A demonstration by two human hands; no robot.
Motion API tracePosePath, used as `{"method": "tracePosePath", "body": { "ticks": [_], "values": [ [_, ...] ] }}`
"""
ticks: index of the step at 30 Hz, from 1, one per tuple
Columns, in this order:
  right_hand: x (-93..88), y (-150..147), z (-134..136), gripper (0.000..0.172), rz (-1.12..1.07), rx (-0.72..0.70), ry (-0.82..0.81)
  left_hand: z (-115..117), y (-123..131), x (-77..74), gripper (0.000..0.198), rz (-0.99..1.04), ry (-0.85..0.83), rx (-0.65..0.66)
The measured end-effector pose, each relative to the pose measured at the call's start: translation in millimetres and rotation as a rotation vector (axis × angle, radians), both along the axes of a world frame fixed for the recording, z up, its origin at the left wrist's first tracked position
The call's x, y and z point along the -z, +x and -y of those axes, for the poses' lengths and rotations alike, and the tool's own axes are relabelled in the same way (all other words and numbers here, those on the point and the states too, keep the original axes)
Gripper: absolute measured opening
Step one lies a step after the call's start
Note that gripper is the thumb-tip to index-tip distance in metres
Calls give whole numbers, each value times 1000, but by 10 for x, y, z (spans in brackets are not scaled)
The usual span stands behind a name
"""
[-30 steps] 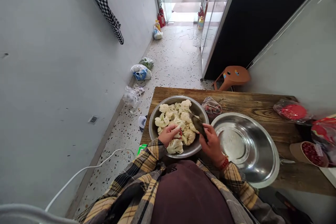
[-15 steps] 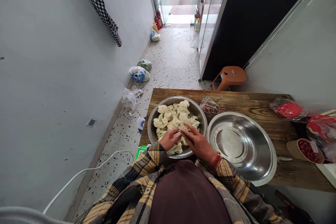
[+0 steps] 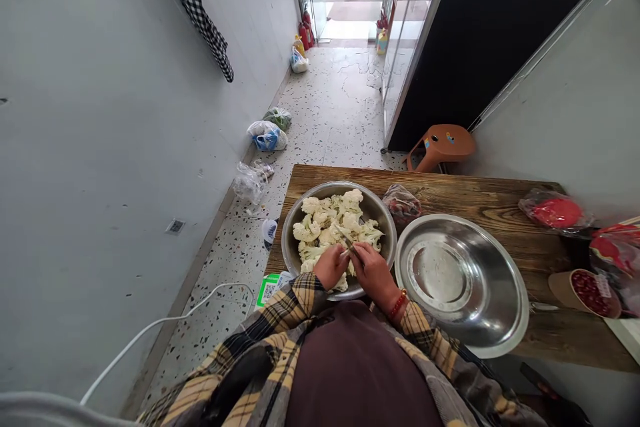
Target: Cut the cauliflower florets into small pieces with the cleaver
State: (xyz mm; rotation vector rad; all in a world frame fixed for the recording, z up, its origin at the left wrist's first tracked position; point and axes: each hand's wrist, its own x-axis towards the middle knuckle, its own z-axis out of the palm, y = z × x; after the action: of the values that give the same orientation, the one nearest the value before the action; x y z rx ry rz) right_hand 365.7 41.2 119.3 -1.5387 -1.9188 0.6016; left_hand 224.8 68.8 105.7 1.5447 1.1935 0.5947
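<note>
Both my hands are over the near side of a steel basin [image 3: 289, 233] filled with cauliflower florets [image 3: 327, 219]. My right hand [image 3: 374, 275], with a red bead bracelet at the wrist, is closed round a small knife [image 3: 344, 236]. Its blade points up and left over the florets. Close beside it, my left hand [image 3: 330, 268] has its fingers pinched together. A small pale bit shows at its fingertips, probably cauliflower, mostly covered by the fingers.
A larger steel basin [image 3: 493, 267] stands to the right on the wooden table [image 3: 470, 190]. Behind the basins lies a plastic-wrapped bundle [image 3: 401, 203]. A paper bowl of red pieces [image 3: 590, 292] is at the right. An orange stool [image 3: 445, 143] stands beyond the table, and bags [image 3: 267, 137] line the left wall.
My right hand has turned and its fingers have drawn in, so the knife blade now shows. My left hand has shifted slightly right. The view has moved a little.
</note>
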Motion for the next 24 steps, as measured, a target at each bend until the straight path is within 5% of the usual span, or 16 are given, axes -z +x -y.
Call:
{"method": "tracePosePath", "body": {
  "ticks": [5, 14, 19, 24],
  "values": [
    [180, 93, -249, 40, -103, 303, -218, -30, 30, -6, 9, 11, -3, -5],
    [105, 369, -114, 38, -582, 390, -371, -292, -385, -266, 44, 940, -703, -186],
    [-117, 340, -4, 42, -813, 450, -574, -261, -341, -387, 40, 960, -654, -157],
    [-350, 326, 47, 46, -741, 358, -576, -236, -299, -413, 35, 905, -520, -149]
  ]
}}
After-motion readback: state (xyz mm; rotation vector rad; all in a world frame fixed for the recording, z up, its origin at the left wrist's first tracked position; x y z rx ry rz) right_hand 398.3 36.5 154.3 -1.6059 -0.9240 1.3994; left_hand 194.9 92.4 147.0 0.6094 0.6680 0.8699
